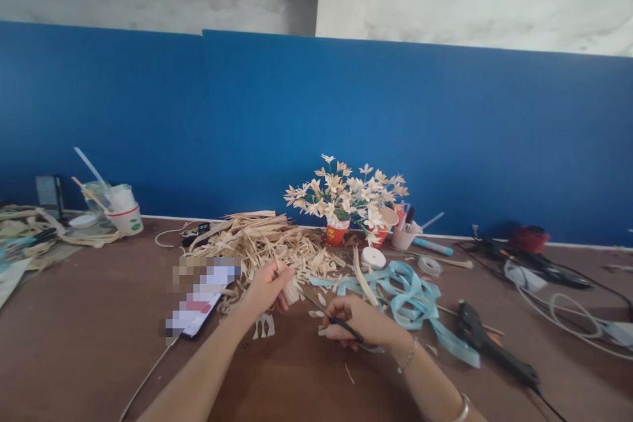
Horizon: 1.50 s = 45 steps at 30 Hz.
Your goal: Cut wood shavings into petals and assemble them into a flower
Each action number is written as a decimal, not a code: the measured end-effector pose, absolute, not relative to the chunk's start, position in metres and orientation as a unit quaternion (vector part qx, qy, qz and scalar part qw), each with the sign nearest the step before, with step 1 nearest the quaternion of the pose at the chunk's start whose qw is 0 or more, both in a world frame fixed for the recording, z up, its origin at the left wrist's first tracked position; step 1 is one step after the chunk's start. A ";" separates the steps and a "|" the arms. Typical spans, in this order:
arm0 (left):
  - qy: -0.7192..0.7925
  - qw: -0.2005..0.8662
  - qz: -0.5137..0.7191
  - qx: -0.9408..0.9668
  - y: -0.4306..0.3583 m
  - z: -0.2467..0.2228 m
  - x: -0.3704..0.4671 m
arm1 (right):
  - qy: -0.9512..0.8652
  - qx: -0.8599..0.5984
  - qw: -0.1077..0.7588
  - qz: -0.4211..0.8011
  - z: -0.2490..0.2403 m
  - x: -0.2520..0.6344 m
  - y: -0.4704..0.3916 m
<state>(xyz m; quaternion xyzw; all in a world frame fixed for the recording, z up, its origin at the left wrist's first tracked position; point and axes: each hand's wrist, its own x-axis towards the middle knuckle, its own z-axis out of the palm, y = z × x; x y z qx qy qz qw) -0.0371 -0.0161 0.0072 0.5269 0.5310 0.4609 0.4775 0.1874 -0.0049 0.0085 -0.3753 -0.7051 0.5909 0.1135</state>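
Observation:
My left hand (267, 287) pinches a small pale strip of dried leaf (291, 290) above the brown table (84, 336). My right hand (359, 322) grips black-handled scissors (324, 313), whose blades point toward the strip. Just behind both hands lies a heap of dried straw-coloured leaf strips (262, 244). A cut fringed piece (264, 325) lies on the table below my left hand.
A phone (200, 300) with a cable lies at the left. Two red cups of handmade pale flowers (346, 201) stand at the back, beside tape rolls (373, 257). Light blue ribbon (410, 293), a black glue gun (487, 343) and cables (558, 303) spread to the right. Cups (123, 211) stand far left.

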 end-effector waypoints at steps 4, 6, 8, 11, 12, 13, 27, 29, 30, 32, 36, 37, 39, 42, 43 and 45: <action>0.529 0.468 0.478 0.523 -0.016 0.008 -0.037 | -0.707 -0.380 0.102 0.588 0.008 0.188 -0.004; 0.530 0.467 0.478 0.522 -0.016 0.008 -0.036 | -0.708 -0.380 0.100 0.587 0.010 0.187 -0.005; 0.532 0.466 0.476 0.522 -0.016 0.007 -0.035 | -0.709 -0.382 0.098 0.584 0.011 0.186 -0.006; 0.534 0.464 0.476 0.523 -0.017 0.007 -0.034 | -0.711 -0.386 0.101 0.578 0.013 0.184 -0.007; 0.532 0.464 0.476 0.524 -0.017 0.007 -0.033 | -0.712 -0.387 0.103 0.576 0.013 0.184 -0.007; 0.531 0.464 0.476 0.525 -0.017 0.007 -0.033 | -0.712 -0.388 0.104 0.575 0.012 0.184 -0.007; 0.528 0.464 0.477 0.528 -0.017 0.005 -0.032 | -0.738 -0.382 0.109 0.546 0.009 0.184 -0.005; 0.528 0.459 0.477 0.532 -0.017 0.004 -0.032 | -0.745 -0.384 0.114 0.534 0.009 0.184 -0.005; 0.529 0.457 0.477 0.533 -0.016 0.004 -0.032 | -0.750 -0.384 0.116 0.526 0.010 0.184 -0.005; 0.531 0.456 0.476 0.533 -0.016 0.003 -0.032 | -0.760 -0.384 0.120 0.510 0.010 0.184 -0.005; 0.535 0.457 0.478 0.526 -0.015 0.002 -0.032 | -0.763 -0.385 0.130 0.502 0.007 0.184 -0.005; 0.535 0.459 0.480 0.523 -0.015 0.003 -0.032 | -0.761 -0.385 0.134 0.505 0.006 0.184 -0.004; 0.533 0.461 0.490 0.513 -0.015 0.003 -0.031 | -0.755 -0.385 0.145 0.511 0.002 0.184 -0.004; 0.525 0.461 0.513 0.498 -0.015 0.005 -0.029 | -0.743 -0.390 0.158 0.520 -0.001 0.183 -0.004; 0.523 0.461 0.521 0.493 -0.015 0.005 -0.028 | -0.741 -0.392 0.160 0.521 0.000 0.182 -0.004; 0.522 0.458 0.533 0.483 -0.015 0.006 -0.026 | -0.740 -0.395 0.163 0.519 0.001 0.181 -0.004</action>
